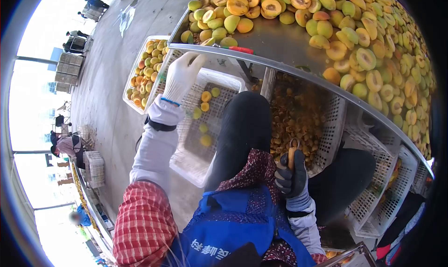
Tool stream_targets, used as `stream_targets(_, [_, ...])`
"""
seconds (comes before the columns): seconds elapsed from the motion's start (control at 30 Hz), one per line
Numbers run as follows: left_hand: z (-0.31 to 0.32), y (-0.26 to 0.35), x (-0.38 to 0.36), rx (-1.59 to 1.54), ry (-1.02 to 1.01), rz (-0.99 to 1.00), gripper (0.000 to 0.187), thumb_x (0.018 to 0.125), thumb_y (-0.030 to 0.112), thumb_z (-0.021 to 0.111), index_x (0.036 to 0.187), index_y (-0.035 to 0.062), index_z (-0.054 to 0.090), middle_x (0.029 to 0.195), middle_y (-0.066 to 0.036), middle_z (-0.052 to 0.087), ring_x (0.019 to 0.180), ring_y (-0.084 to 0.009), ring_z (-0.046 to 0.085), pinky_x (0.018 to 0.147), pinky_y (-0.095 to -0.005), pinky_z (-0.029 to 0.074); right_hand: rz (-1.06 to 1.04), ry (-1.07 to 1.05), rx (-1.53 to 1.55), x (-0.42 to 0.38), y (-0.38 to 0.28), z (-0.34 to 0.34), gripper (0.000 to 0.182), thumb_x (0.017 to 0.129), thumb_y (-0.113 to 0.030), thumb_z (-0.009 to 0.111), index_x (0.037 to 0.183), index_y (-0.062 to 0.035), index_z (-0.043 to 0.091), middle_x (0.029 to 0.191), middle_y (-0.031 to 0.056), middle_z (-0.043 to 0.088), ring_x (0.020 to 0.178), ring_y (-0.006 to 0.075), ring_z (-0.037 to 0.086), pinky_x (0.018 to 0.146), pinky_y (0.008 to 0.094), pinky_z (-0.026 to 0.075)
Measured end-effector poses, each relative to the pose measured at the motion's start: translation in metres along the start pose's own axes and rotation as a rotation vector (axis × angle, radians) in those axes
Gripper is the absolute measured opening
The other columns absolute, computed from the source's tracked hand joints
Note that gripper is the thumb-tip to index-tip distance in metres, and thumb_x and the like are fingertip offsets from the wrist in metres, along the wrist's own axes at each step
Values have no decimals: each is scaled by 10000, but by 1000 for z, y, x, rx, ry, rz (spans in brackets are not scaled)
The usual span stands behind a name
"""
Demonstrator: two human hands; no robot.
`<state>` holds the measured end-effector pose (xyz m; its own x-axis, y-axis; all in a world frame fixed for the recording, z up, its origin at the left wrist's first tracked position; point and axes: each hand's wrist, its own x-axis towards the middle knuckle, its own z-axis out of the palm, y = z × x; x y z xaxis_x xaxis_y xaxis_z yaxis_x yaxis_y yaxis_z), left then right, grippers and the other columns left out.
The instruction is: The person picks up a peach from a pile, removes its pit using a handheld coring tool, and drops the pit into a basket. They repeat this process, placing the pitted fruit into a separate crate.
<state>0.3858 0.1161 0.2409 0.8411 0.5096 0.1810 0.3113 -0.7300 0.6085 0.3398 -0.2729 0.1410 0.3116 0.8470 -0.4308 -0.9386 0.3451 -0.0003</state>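
The left hand (181,75), in a white knitted glove, is raised to the near rim of a metal table (283,37), its fingers bent inward; whether they pinch anything or touch the rim cannot be told. Just past that rim lie a red handle (239,49) (what it belongs to is unclear) and the edge of a heap of halved apricots (366,59), yellow, green and orange, which covers most of the tabletop around a bare patch.

The right hand (291,177), in a dark glove, is low over the lap, fingers wrapped firmly around a wooden-handled loop tool (292,158). The tool stands upright in the fist, its metal loop uppermost, well apart from the apricots on the table.

Beyond the right hand, under the table's edge, a perforated plastic crate (334,130) holds a mass of brown pits (295,109). Below the left hand, beside the left knee (246,122), a white crate (187,172) has a few loose fruits (205,106) scattered on its floor, and further left another crate (134,103) is full of fruit. A blue apron (228,218) with white lettering covers the person's front
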Motion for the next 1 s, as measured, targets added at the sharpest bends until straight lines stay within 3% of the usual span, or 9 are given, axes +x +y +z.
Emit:
stream_targets(0.2, [73,-30,213,544,118,225,591,832,569,569,1258,161,603,1174,-158,641,1104,-364,594,924,-465,479,-36,83,117,23,-20,-35,497,987,-587,381,1013,-158,630,593,-50,343,405,67,252,349,216,207])
stream_targets(0.3, [118,-78,284,141,-46,-109,691,876,614,455,1429,200,437,1405,-165,506,1290,-374,470,1067,-454,350,-95,145,129,31,-25,-39,488,975,-604,391,1008,-168,606,571,-66,308,381,54,204,339,215,186])
stream_targets(0.37, [146,-119,318,17,-66,-7,673,914,620,350,1450,218,413,1409,-165,507,1311,-385,442,1094,-408,301,-113,214,165,34,-25,-43,458,963,-620,409,1000,-190,564,554,-74,311,355,40,173,320,205,157])
stream_targets(0.57, [122,-80,260,-506,-207,-53,539,948,433,559,1340,62,548,1260,-88,611,1157,-151,543,982,-261,405,-54,269,114,40,-33,-34,473,959,-629,404,991,-187,568,550,-76,283,359,50,168,326,210,151])
stream_targets(0.6, [118,-66,251,-504,-293,-140,539,949,419,567,1330,38,551,1247,-73,620,1143,-144,551,974,-259,412,-46,241,138,40,-34,-37,486,965,-619,403,1002,-170,587,553,-73,281,368,52,163,331,214,152])
stream_targets(0.77, [163,-26,219,-157,-426,184,535,930,482,499,1361,167,540,1304,-199,582,1231,-311,530,1020,-352,407,-55,155,184,43,-27,-49,454,969,-582,445,1004,-153,590,584,-63,325,385,50,178,345,212,164])
stream_targets(0.83, [166,50,183,155,-398,243,609,925,482,515,1399,103,478,1363,-209,532,1291,-327,474,1043,-363,394,-76,203,165,41,-22,-41,432,966,-569,469,1001,-153,581,604,-56,353,393,49,194,352,208,174])
stream_targets(0.9, [163,92,155,-373,-826,165,714,915,427,594,1458,24,365,1480,-159,411,1360,-265,384,1109,-330,310,-110,294,147,37,-19,-34,424,960,-557,497,1008,-141,565,625,-41,386,405,49,218,361,205,192])
stream_targets(1.0, [171,110,140,-330,-634,225,565,898,354,615,1334,8,516,1350,-151,546,1239,-234,514,1031,-312,399,-190,363,69,34,-21,-23,437,957,-551,510,1024,-121,555,634,-33,397,411,49,238,366,203,208])
